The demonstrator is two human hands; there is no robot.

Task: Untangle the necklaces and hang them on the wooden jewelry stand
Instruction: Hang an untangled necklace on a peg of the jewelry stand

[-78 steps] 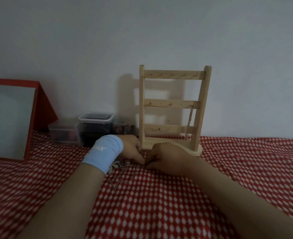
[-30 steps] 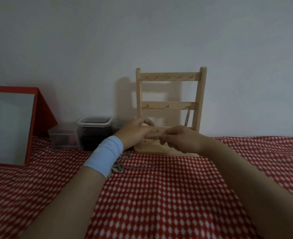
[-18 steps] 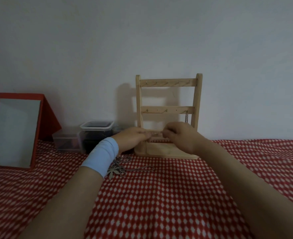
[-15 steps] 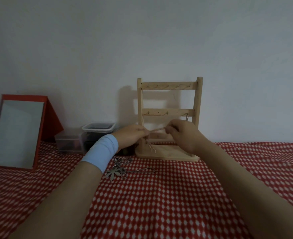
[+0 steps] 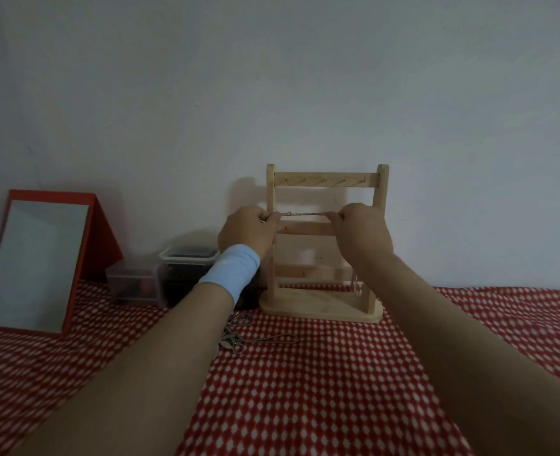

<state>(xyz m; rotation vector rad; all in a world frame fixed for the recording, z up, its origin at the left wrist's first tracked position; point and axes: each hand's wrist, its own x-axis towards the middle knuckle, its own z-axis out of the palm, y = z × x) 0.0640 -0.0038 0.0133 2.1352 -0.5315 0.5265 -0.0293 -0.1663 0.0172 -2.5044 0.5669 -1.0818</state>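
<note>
Two hands now hold one necklace (image 5: pixel 305 214) stretched straight between them. Our left hand (image 5: pixel 249 233), the one with the pale blue wristband (image 5: pixel 230 269), pinches one end, and our right hand (image 5: pixel 362 232) pinches the other. Half a second ago this chain sagged low, near the base of the wooden jewelry stand (image 5: pixel 381 192). We have since lifted it to the centre of the frame, just above the middle rail (image 5: pixel 308 229) and below the top rail (image 5: pixel 324 180). We judge it free of the tangle and ready to hook on. One hung chain (image 5: pixel 356 286) shows at the stand's lower right. The remaining necklaces (image 5: pixel 239 337) lie bunched on the red checked cloth (image 5: pixel 305 390) below our left wrist, not yet sorted.
</note>
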